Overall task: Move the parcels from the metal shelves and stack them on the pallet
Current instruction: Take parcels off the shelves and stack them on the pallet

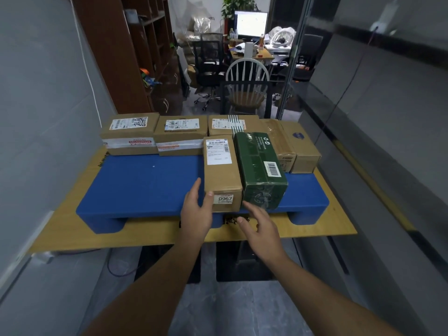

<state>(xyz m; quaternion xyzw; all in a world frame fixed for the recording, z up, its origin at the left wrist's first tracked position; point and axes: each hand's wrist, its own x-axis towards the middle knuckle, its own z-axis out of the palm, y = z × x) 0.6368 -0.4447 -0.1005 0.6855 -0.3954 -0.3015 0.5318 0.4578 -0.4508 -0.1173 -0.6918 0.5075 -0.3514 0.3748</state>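
Note:
A blue pallet lies on a wooden board. Several parcels stand on it. A long brown parcel marked 0967 sits at the front, touching a green parcel on its right. My left hand rests against the brown parcel's near left corner, thumb on its end face, fingers straight along its side. My right hand hovers with spread, relaxed fingers just in front of the green parcel, holding nothing. Three brown parcels line the pallet's back edge, and two more stand at the right.
The wooden board juts past the pallet on all sides. A grey wall is on the left and a glass partition on the right. Behind the pallet are a wooden chair, office chairs, a desk and a brown shelf unit.

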